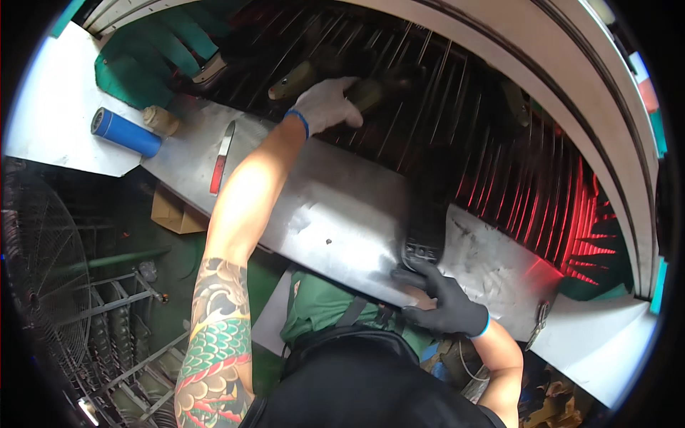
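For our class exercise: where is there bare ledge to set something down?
Bare: ledge between left forearm and black piece, and right of that piece. Crowded: left of the forearm, with knife and blue cylinder, and by the olive pieces.

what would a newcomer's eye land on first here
Probably the red-lit bars at the right of the dark rack. Next, the white-gloved left hand at that rack and the dark-gloved right hand lower down, by the front edge of the metal ledge. The bright blue cylinder at the left also stands out.
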Available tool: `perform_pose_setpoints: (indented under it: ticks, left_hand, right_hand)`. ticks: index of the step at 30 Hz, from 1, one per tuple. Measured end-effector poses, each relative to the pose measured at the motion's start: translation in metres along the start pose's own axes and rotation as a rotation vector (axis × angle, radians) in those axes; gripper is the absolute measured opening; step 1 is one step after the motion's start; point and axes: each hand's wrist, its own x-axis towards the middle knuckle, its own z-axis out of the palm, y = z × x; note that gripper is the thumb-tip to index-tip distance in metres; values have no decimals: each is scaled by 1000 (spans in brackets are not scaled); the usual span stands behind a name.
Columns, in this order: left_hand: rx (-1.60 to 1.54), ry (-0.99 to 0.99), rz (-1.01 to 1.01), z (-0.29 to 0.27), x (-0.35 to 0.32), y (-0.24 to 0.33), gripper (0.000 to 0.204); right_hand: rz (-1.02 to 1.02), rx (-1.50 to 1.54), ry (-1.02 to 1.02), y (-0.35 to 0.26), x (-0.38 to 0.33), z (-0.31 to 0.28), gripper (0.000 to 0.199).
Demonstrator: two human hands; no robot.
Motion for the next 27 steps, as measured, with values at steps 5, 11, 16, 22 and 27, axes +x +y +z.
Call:
perform_pose_setpoints:
  ticks: [5,11,16,22,27]
  left_hand:
    - [-1194,-97,-273,9,-20,-38,56]
    - [-1804,-259,9,72,-189,-21,91]
    - [-1983,-475,53,103,-257,-16,88]
    - [-1490,79,-64,90,-313,9,101]
    - [-528,458,5,100,-338,28,117]
  right_hand:
    - [139,-335,106,44,51,-37,43]
    - [-152,-808,579,71,100,-55,47]
    - [-255,-693,740,69,137,-66,49]
    - [-312,-557,619,21,125,-31,54]
    - [-319,402,315,-40,92,-23,72]
